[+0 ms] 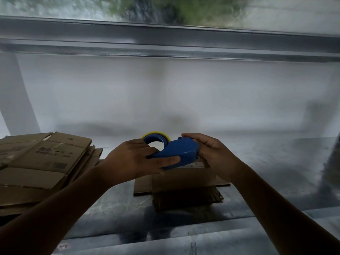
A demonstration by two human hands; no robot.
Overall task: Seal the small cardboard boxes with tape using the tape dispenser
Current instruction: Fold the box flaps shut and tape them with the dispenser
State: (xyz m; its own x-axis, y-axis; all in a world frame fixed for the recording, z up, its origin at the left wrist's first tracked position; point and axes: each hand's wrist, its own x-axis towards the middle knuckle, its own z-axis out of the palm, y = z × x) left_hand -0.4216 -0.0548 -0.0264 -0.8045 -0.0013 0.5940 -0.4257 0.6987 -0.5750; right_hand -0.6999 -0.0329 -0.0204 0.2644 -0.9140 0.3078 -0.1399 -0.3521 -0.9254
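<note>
Both hands are on the blue tape dispenser [176, 150]: the left hand [134, 159] grips its near side, thumb along the lower edge, and the right hand [215, 155] curls around the other end. A yellow-edged tape roll [156, 134] shows just beyond the left hand's fingers. Directly beneath both hands, a small cardboard box [182, 179] rests on the surface [110, 208], flaps spread. Flattened cardboard [42, 162] lies stacked well left of the left hand.

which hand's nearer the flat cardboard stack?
Left. The left hand grips the tape dispenser right of the stack; the right hand is farther right, on its other end.
</note>
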